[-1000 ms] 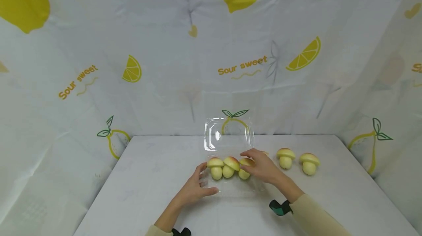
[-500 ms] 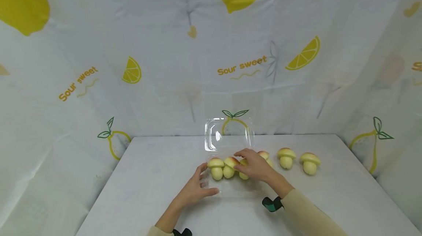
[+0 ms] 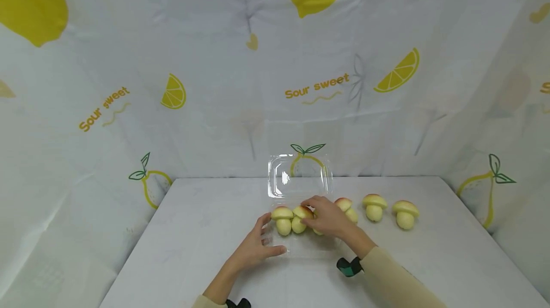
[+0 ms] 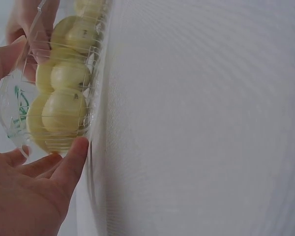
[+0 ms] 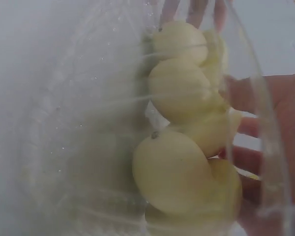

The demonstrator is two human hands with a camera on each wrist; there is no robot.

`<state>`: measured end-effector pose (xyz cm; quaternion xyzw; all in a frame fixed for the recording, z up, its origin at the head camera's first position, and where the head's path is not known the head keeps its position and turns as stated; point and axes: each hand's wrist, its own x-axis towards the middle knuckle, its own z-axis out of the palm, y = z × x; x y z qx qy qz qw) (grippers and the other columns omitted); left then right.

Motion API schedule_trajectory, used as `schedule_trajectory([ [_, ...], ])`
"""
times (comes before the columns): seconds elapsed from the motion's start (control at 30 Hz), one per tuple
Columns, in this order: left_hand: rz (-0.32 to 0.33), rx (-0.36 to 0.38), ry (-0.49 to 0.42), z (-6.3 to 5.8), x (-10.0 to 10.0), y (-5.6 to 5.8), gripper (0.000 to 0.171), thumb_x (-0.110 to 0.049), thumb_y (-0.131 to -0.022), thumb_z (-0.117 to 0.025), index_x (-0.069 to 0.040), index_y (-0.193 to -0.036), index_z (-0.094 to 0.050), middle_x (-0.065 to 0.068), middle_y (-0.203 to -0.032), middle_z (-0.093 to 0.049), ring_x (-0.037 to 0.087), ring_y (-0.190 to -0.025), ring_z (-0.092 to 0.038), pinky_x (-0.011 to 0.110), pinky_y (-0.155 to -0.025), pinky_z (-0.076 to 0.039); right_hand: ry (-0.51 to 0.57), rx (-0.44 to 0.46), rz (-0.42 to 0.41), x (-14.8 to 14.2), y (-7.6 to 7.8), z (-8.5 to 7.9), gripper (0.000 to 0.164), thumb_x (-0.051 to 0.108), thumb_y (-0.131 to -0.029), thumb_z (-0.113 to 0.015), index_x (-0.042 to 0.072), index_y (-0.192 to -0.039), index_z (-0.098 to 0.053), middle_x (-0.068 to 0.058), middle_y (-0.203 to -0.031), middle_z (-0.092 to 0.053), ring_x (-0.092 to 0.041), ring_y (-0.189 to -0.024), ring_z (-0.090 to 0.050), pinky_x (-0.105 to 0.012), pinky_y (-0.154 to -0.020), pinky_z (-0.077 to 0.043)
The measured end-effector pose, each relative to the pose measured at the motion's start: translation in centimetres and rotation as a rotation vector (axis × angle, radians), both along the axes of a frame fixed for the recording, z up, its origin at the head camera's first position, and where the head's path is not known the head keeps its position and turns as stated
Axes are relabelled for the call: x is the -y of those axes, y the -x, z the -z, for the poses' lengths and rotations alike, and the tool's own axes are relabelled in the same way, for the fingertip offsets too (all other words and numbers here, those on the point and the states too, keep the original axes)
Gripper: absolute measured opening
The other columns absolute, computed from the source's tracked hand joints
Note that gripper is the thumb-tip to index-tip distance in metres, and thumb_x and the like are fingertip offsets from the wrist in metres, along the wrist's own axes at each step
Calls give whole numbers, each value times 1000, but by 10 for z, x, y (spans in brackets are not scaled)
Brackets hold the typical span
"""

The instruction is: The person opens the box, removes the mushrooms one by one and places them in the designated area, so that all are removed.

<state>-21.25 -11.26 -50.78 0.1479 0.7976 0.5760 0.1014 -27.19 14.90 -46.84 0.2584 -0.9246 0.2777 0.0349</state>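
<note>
A clear plastic clamshell box (image 3: 309, 252) lies on the table with its lid (image 3: 271, 181) standing up at the back. Inside are three pale yellow mushrooms in a row: a left one (image 3: 283, 219), a middle one (image 3: 299, 224) and a right one (image 3: 318, 230) mostly covered by a hand. My left hand (image 3: 253, 246) rests spread against the box's left end, fingertips on its wall and thumb at the front. My right hand (image 3: 328, 217) reaches over from the right, its thumb (image 5: 238, 93) and fingers either side of the middle mushroom's reddish-topped cap.
Right of the box stand three more mushrooms: one close beside it (image 3: 347, 210), one further right (image 3: 375, 207) and another beyond (image 3: 405, 215). A white backdrop cloth (image 3: 223, 122) with lemon prints hangs behind the table.
My right hand has slid left from the right mushroom to the middle one, uncovering the mushroom beside the box. My left hand stays put.
</note>
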Motion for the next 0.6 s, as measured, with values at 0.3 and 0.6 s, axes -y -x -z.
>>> schedule_trajectory([
  [0.3, 0, -5, 1, -1, -1, -1, 100, -23, -83, -86, -5, -158, -22, 24, -161, -27, 49, -141, -38, 53, -109, -44, 29, 14, 0, 0, 4, 10, 38, 23, -88, -79, 7, -120, -70, -2, -111, -68, -24, -101, -64, -43, -90, -53],
  [0.6, -2, -8, -1, 0, 0, -1, 101, -25, -83, -86, -5, -158, -22, 24, -161, -27, 49, -141, -38, 53, -109, -44, 154, 23, -34, -3, 5, 10, 34, 16, -88, -79, 4, -118, -70, -4, -112, -69, -23, -100, -65, -40, -86, -57],
])
